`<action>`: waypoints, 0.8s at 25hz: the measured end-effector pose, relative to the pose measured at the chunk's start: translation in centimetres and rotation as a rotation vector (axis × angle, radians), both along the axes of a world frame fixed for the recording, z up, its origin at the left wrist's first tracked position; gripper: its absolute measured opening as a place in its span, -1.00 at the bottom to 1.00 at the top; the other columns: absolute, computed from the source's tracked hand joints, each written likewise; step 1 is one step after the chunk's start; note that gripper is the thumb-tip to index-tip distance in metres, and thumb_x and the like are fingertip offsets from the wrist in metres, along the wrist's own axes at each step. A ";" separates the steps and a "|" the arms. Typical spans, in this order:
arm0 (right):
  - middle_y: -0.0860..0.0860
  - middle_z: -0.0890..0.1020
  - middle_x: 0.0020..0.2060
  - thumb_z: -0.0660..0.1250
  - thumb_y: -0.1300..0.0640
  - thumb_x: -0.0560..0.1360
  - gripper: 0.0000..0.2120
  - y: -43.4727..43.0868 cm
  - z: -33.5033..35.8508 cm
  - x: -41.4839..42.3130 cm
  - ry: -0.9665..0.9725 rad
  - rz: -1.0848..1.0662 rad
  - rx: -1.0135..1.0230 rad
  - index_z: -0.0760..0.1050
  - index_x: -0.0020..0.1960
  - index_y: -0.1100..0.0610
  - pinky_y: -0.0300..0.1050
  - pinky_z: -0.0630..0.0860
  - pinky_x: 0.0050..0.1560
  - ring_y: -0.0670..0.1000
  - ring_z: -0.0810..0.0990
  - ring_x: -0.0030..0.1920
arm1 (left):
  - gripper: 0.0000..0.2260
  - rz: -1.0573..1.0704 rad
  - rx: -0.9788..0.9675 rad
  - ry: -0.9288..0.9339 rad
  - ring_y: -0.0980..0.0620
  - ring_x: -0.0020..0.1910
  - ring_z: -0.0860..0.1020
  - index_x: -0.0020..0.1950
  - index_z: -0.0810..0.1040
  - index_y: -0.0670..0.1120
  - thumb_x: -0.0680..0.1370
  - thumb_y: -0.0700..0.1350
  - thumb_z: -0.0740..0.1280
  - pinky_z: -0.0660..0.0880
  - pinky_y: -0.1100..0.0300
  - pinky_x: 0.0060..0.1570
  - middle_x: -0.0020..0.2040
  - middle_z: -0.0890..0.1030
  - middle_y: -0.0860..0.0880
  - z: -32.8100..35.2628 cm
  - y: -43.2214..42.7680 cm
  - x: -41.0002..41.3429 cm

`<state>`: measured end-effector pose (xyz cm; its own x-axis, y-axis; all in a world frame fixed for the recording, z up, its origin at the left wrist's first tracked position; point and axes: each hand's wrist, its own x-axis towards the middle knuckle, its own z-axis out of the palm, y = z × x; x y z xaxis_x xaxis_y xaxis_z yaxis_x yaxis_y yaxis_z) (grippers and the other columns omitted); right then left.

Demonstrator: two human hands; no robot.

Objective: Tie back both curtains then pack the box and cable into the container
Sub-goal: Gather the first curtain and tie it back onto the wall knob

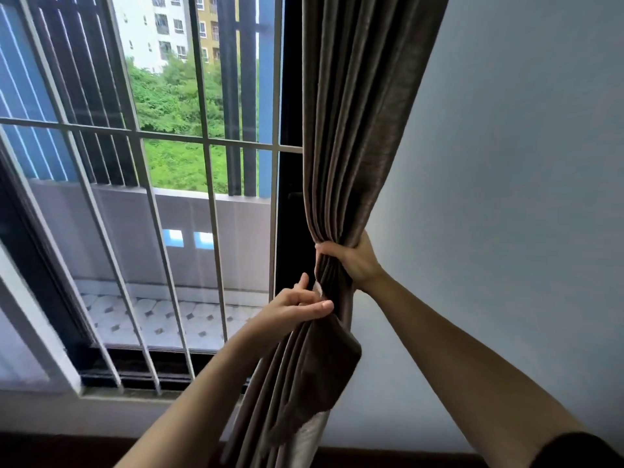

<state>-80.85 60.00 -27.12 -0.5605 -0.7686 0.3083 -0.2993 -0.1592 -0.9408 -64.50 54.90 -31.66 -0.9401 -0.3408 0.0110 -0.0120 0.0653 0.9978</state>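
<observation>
A brown pleated curtain (351, 130) hangs at the right edge of the window, bunched into a narrow waist. My right hand (354, 261) is wrapped around that waist from the right and grips it tightly. Just below, my left hand (297, 307) pinches the folds from the left, thumb against the cloth. A small pale strip (318, 289), perhaps a tie-back, shows between the two hands; I cannot tell which hand holds it. A loose flap of curtain (334, 363) hangs below the left hand. No second curtain, box, cable or container is in view.
A window with a white metal grille (141, 136) fills the left side, with a balcony wall and trees beyond. A black window frame (287, 214) stands beside the curtain. A plain pale wall (506, 163) lies to the right. A dark floor strip runs along the bottom.
</observation>
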 end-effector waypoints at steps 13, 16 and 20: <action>0.08 0.63 0.10 0.43 0.04 0.43 -0.58 0.4 7.4 1.0 -0.084 0.230 0.322 0.47 0.25 0.10 -0.04 0.54 0.14 0.08 0.61 0.11 | -0.79 0.414 -0.667 -0.096 -0.17 0.16 0.33 0.07 0.54 0.16 0.52 -0.02 0.17 0.40 -0.09 0.18 0.19 0.30 -0.10 -1.7 3.1 -6.8; 0.05 0.61 0.08 0.36 0.03 0.48 -0.63 1.3 7.7 0.8 -0.124 0.234 0.327 0.44 0.25 0.09 -0.13 0.53 0.05 0.03 0.59 0.09 | -0.78 0.529 -0.853 -0.154 -0.20 0.26 0.28 0.16 0.52 0.13 0.56 0.08 0.21 0.31 -0.19 0.23 0.26 0.30 -0.13 -1.8 4.1 -7.9; 0.01 0.60 0.07 0.32 0.00 0.51 -0.59 2.2 8.0 0.8 -0.150 0.223 0.358 0.40 0.31 0.08 -0.17 0.51 -0.04 0.02 0.58 0.09 | -0.80 0.639 -0.725 -0.035 -0.31 0.48 0.02 0.09 0.63 0.08 0.50 0.07 0.35 0.00 -0.44 0.31 0.49 0.08 -0.26 -2.6 5.6 -9.1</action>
<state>-80.06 62.17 -19.16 -0.3871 -0.9193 -0.0713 -0.1501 0.1392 -0.9788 -73.65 60.49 -34.22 -0.5837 -0.7090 0.3957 -0.2873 0.6361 0.7161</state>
